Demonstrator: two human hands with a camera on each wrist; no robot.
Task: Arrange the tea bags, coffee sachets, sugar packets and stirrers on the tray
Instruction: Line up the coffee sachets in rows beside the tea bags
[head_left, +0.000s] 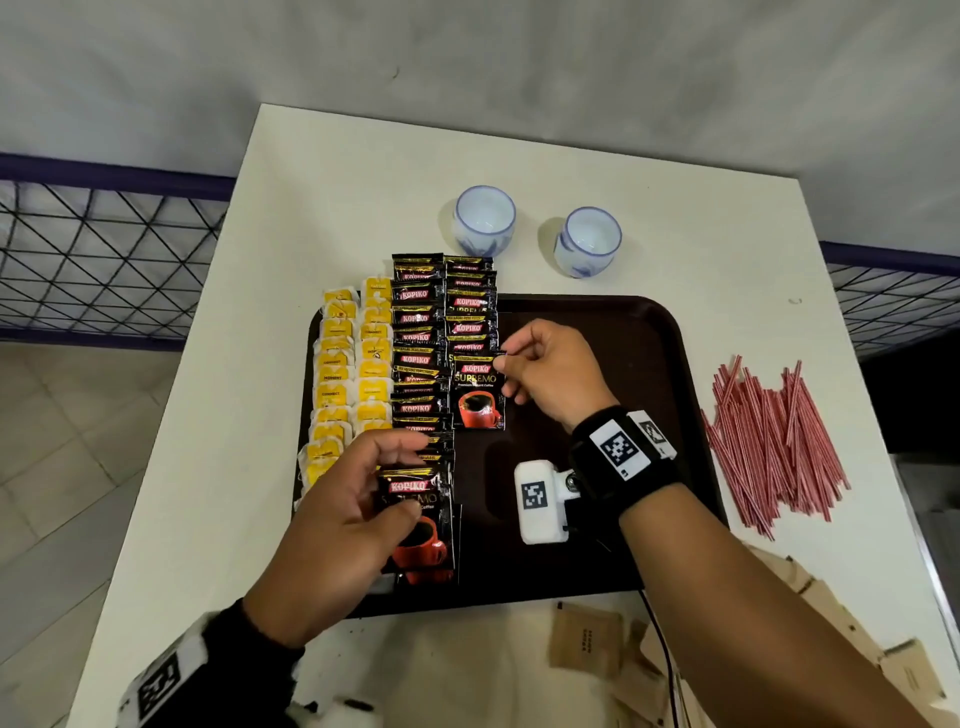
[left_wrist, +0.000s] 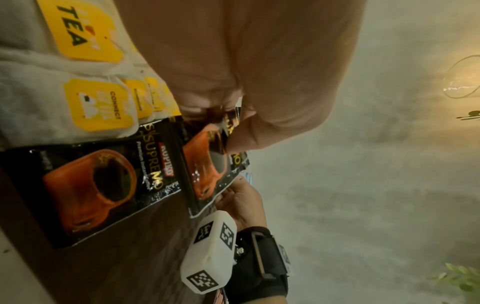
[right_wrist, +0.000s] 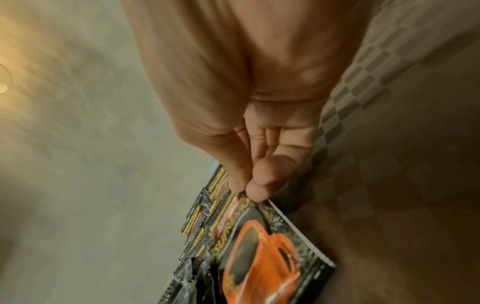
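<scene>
A dark brown tray (head_left: 623, 364) holds two columns of yellow-tagged tea bags (head_left: 348, 384) at its left and two overlapping columns of black coffee sachets (head_left: 418, 338) beside them. My right hand (head_left: 501, 356) pinches the top right corner of the nearest sachet (head_left: 478, 400) in the right coffee column; the right wrist view shows thumb and forefinger (right_wrist: 246, 189) closed on that corner. My left hand (head_left: 410, 478) grips a coffee sachet (head_left: 421, 519) at the near end of the left column. Red stirrers (head_left: 769, 441) lie in a heap on the table, right of the tray. Brown sugar packets (head_left: 584, 644) lie in front of it.
Two white-and-blue cups (head_left: 485, 221) (head_left: 589, 241) stand behind the tray. The tray's right half is bare. A wire mesh fence (head_left: 104, 249) runs along both sides of the white table (head_left: 322, 208), whose left edge is close to the tea bags.
</scene>
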